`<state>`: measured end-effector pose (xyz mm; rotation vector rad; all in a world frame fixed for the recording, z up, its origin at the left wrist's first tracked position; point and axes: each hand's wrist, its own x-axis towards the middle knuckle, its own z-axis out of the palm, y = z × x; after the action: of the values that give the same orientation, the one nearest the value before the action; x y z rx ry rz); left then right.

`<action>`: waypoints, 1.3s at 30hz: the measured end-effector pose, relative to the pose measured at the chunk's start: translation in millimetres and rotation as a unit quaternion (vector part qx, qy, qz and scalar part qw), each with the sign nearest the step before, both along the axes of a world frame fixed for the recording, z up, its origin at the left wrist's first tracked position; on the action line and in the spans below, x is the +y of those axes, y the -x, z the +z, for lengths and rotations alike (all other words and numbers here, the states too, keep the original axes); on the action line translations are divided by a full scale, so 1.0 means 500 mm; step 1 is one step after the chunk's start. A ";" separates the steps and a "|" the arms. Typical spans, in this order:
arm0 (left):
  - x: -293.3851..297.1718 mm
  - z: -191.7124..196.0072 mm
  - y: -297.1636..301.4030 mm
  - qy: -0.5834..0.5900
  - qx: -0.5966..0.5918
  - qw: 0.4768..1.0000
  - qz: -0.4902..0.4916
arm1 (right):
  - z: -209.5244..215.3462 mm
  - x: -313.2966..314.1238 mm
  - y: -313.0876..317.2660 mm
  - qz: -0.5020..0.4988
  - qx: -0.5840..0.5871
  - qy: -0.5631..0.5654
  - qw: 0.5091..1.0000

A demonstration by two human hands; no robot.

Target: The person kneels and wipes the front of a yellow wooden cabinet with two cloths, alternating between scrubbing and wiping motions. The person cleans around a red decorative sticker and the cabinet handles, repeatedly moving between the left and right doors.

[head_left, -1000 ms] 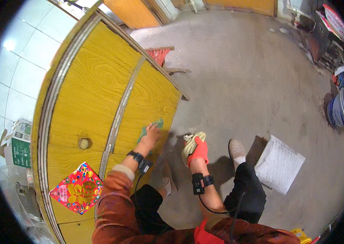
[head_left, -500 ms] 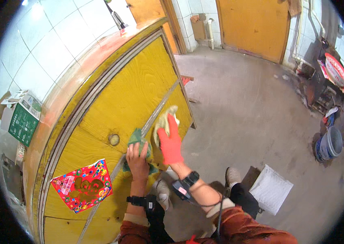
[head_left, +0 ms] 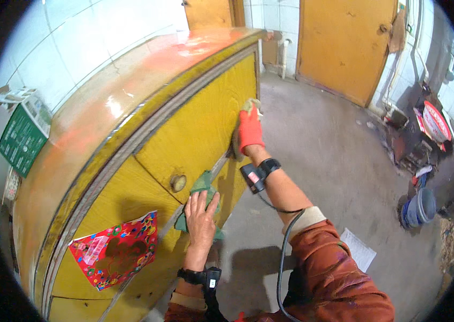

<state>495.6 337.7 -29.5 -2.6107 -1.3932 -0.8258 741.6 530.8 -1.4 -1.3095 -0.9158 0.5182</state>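
My right hand (head_left: 250,131), in a red glove, is closed on a pale, dirty rag (head_left: 250,107) at the far right part of a yellow wooden cabinet front (head_left: 195,126). My bare left hand (head_left: 201,220) lies with its fingers stretched out over a green cloth-like piece (head_left: 202,182), pressing it against the cabinet's pale middle strip; part of the green piece is hidden under the palm. Just left of those fingers is a round knob (head_left: 178,183). A red patterned sheet (head_left: 119,249) with a brown patch is on the cabinet front, below and left of the knob.
A green and white box (head_left: 23,137) stands at the left end of the glossy cabinet top (head_left: 130,80). On the floor at the right are a bucket (head_left: 420,208) and a white sheet (head_left: 358,248). An orange door (head_left: 342,48) is at the back.
My right hand has moved up and away along the cabinet front with the rag. My left hand stays on the green piece below the knob. The view has shifted, showing more cabinet top.
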 end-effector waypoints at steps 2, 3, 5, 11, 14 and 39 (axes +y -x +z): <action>-0.001 0.003 0.006 0.002 0.020 1.000 0.005 | 0.007 0.025 -0.047 0.017 0.013 0.030 0.999; 0.000 0.004 0.010 -0.010 -0.006 1.000 -0.005 | 0.016 0.035 -0.061 0.010 0.054 0.075 0.996; -0.002 0.005 0.013 0.000 -0.030 0.999 -0.025 | 0.039 0.038 -0.056 0.028 0.077 0.045 0.996; -0.001 -0.003 0.015 -0.003 -0.017 1.000 -0.016 | 0.112 -0.126 0.114 0.059 -0.194 -0.160 0.966; 0.001 -0.003 0.018 0.002 0.001 1.000 -0.015 | 0.148 -0.149 0.165 0.052 -0.268 -0.234 0.933; -0.001 -0.005 0.009 0.008 -0.027 0.999 -0.015 | 0.256 -0.098 0.105 0.025 -0.121 -0.077 0.989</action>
<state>491.0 337.1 -31.9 -2.6468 -1.3840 -0.8999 689.4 482.1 126.5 -1.2273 -1.1692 0.3241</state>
